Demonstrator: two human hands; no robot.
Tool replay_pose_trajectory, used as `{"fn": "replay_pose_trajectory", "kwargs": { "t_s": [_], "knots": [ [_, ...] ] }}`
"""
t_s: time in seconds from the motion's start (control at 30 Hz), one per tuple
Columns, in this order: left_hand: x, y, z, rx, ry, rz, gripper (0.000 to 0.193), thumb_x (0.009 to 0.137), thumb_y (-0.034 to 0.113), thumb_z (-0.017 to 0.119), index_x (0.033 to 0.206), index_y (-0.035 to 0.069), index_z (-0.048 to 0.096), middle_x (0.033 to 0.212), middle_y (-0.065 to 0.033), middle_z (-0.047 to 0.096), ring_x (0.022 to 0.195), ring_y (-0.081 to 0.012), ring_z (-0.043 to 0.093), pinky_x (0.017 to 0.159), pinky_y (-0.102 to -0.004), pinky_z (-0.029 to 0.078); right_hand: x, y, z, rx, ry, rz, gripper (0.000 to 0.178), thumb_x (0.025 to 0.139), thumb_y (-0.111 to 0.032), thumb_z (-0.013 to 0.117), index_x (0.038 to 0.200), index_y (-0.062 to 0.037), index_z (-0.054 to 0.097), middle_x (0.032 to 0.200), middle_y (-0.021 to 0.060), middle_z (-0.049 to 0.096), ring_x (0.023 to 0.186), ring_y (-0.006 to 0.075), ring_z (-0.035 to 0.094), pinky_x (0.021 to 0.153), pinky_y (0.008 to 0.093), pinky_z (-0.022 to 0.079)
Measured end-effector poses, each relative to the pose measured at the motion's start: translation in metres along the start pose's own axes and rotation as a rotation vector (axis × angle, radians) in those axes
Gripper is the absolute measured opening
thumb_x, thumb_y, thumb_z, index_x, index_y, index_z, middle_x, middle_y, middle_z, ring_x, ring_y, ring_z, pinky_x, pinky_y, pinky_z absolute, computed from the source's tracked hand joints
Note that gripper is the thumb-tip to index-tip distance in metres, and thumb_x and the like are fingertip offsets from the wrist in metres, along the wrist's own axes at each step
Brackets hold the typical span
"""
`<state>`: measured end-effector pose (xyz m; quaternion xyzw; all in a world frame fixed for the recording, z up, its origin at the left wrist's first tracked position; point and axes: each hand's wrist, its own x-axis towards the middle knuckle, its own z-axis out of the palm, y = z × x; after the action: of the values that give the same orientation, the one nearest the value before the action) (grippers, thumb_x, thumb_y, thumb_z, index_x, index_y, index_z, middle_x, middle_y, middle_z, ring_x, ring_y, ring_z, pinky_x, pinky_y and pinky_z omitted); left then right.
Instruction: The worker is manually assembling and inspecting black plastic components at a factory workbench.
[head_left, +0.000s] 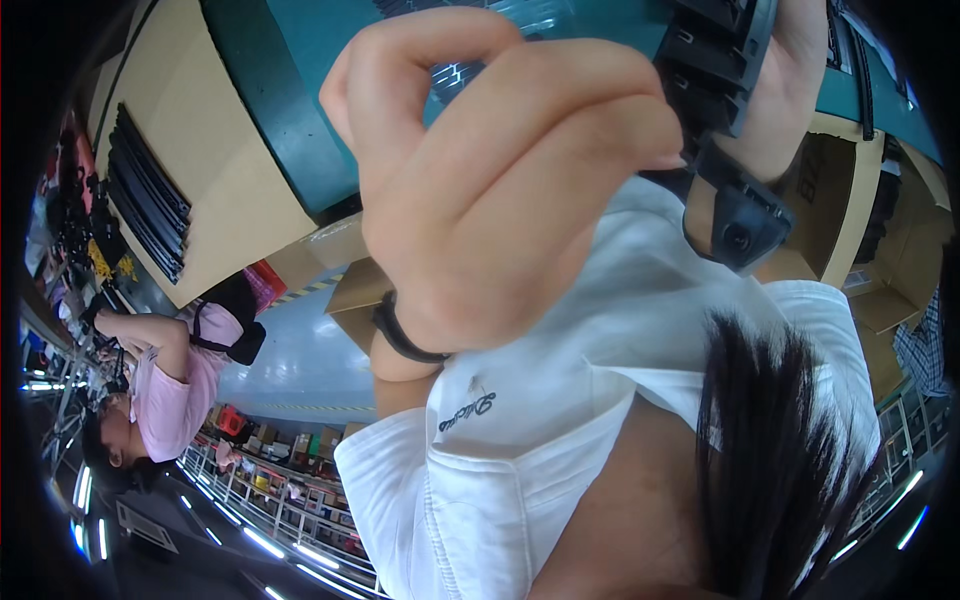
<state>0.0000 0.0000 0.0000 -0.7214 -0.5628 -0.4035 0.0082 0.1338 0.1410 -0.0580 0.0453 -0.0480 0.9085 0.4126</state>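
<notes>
My left hand (500,190), a dark band on its wrist, is raised close in the middle with its fingers curled. Its fingertips press against the edge of a black moulded plastic part (705,75) with ribs and clip-like tabs. The lower end (740,225) of this part widens and has a round feature in it. Behind the part, at the upper right, is my right hand (795,85), partly covered by it and closed around it; most of its fingers are hidden.
A green work surface (300,90) lies beyond my hands. Several black strips (150,200) rest on cardboard at the left. Open cardboard boxes (890,250) stand at the right. A person in pink (180,400) works at the far left, near loaded shelves (290,470).
</notes>
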Motion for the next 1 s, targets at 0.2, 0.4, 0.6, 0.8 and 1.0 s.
{"fn": "replay_pose_trajectory", "kwargs": {
  "t_s": [0.2,0.4,0.6,0.8,1.0],
  "knots": [
    [-0.024,-0.047,0.005,-0.097,0.069,0.232,0.019,0.065,0.008,0.084,0.083,0.009,0.076,0.09,-0.0019,0.077,0.079,-0.0165,0.058,0.083,-0.0302,0.04,0.001,0.003,0.008,0.05,0.074,0.079,0.013,0.096,-0.01,0.059,0.106,-0.0035,0.055,0.097,0.0057,0.062,0.094,0.0193,0.066,0.083,0.0275,0.06],
    [-0.009,-0.023,-0.002,-0.107,-0.016,0.085,0.019,0.065,0.008,0.084,0.082,0.009,0.077,0.09,-0.0025,0.077,0.079,-0.0168,0.058,0.084,-0.0304,0.04,-0.001,0.005,0.005,0.03,0.071,0.0,0.013,0.096,-0.01,0.059,0.106,-0.0032,0.055,0.097,0.0058,0.062,0.093,0.0196,0.065,0.083,0.028,0.06],
    [-0.018,-0.046,0.004,-0.135,0.064,0.272,0.018,0.066,0.007,0.084,0.082,0.01,0.077,0.09,-0.0021,0.077,0.079,-0.0165,0.058,0.084,-0.0308,0.04,0.02,0.015,0.012,-0.035,0.68,-0.396,0.012,0.097,-0.01,0.059,0.105,-0.0027,0.055,0.097,0.0067,0.062,0.093,0.0204,0.066,0.083,0.0283,0.06],
    [-0.017,-0.021,0.004,-0.084,0.059,0.053,0.028,0.059,0.012,0.087,0.086,0.013,0.08,0.087,0.0014,0.075,0.079,-0.0167,0.056,0.081,-0.0304,0.04,0.008,-0.006,-0.002,-0.054,-0.005,0.11,0.011,0.096,-0.009,0.058,0.104,-0.0022,0.054,0.096,0.0071,0.062,0.092,0.021,0.066,0.085,0.0301,0.06],
    [-0.016,-0.016,-0.001,-0.005,0.04,0.053,0.029,0.055,0.015,0.089,0.083,0.016,0.081,0.085,0.0036,0.074,0.079,-0.0174,0.055,0.079,-0.0308,0.04,0.008,0.003,-0.001,0.003,-0.01,0.027,0.012,0.096,-0.008,0.059,0.104,-0.0009,0.054,0.096,0.0079,0.062,0.092,0.0211,0.066,0.086,0.031,0.06]
  ]
}}
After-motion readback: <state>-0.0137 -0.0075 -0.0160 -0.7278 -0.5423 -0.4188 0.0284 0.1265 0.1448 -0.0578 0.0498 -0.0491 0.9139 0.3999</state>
